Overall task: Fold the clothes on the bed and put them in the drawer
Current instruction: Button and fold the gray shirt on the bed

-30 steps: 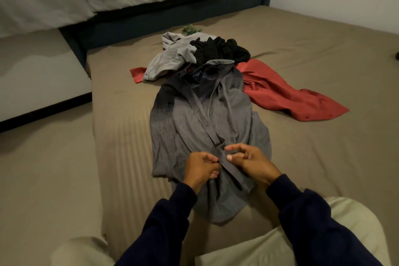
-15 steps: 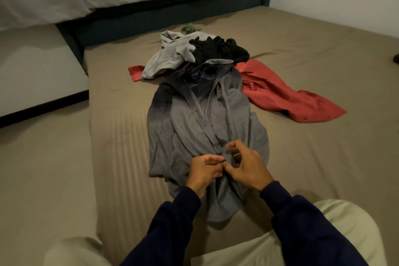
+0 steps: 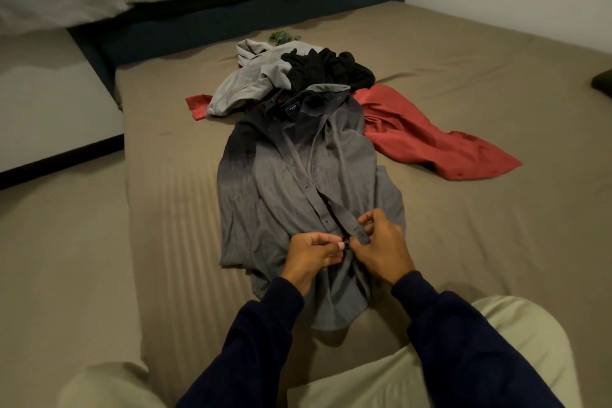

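Both hands shifted lower down grey shirt (image 3: 298, 182), left hand (image 3: 311, 255), right hand (image 3: 381, 248) pinching its placket, bed (image 3: 463, 242)

Grey shirt (image 3: 298, 175) flat on bed (image 3: 463, 242), collar far — grey, black, red clothes (image 3: 430, 139) heaped beyond.

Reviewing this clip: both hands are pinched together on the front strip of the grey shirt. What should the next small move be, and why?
Probably finish pushing that button through its hole. The left hand and right hand meet at the placket of the grey shirt, which gapes open just above them, while the red garment and the others lie unfolded beyond.
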Demonstrator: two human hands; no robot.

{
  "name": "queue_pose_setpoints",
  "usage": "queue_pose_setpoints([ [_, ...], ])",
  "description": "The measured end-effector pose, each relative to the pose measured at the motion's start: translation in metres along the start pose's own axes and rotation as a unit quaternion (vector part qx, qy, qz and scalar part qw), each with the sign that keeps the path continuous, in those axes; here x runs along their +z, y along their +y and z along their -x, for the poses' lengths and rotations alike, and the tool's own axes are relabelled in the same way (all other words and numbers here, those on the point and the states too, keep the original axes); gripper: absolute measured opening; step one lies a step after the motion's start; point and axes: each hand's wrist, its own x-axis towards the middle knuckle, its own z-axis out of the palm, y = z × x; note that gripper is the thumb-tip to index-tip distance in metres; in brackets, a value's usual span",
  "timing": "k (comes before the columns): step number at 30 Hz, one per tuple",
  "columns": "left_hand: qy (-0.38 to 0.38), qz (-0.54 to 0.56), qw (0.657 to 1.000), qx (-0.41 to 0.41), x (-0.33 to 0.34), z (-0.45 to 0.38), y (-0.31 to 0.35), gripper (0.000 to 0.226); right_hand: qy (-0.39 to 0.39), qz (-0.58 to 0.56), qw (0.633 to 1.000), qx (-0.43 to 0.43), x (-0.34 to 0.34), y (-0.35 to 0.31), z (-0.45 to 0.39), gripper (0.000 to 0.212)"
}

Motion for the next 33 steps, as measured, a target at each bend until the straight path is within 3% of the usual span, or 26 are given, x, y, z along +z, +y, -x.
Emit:
queue_pose_setpoints([
  [4, 0.01, -0.022, 1.0, -0.002, 0.004, 0.0, -0.002, 0.006, 0.012, 0.035, 0.999, -0.007, -0.002, 0.002, -0.001, 0.013],
  [10, 0.046, -0.105, 0.993, 0.01, 0.012, 0.001, -0.011, 0.009, -0.005, 0.024, 1.0, -0.001, -0.004, 0.003, 0.0, 0.017],
  [17, 0.072, -0.153, 0.985, 0.023, 0.019, 0.001, -0.011, 0.01, -0.047, -0.104, 0.985, 0.129, -0.013, 0.0, -0.003, 0.013],
  [21, 0.078, -0.154, 0.985, 0.022, 0.02, 0.004, -0.004, 0.015, -0.08, -0.281, 0.934, 0.206, -0.019, -0.006, -0.004, 0.023],
  [24, 0.077, -0.124, 0.989, 0.039, 0.018, 0.007, 0.008, 0.016, -0.081, -0.347, 0.909, 0.215, -0.024, -0.009, -0.002, 0.024],
  [26, 0.088, -0.116, 0.987, 0.061, 0.016, 0.009, 0.02, 0.015, 0.006, -0.288, 0.943, 0.167, -0.026, -0.007, -0.005, 0.021],
  [29, 0.097, -0.111, 0.984, 0.1, 0.013, 0.012, 0.041, 0.014, 0.127, -0.093, 0.987, 0.026, -0.029, -0.005, -0.011, 0.021],
  [31, 0.084, -0.118, 0.983, 0.111, 0.012, 0.015, 0.051, 0.014, 0.125, -0.014, 0.991, -0.04, -0.032, -0.009, -0.011, 0.011],
  [33, 0.065, -0.136, 0.983, 0.106, 0.011, 0.015, 0.057, 0.012, 0.091, -0.008, 0.995, -0.038, -0.033, -0.012, -0.009, 0.006],
])
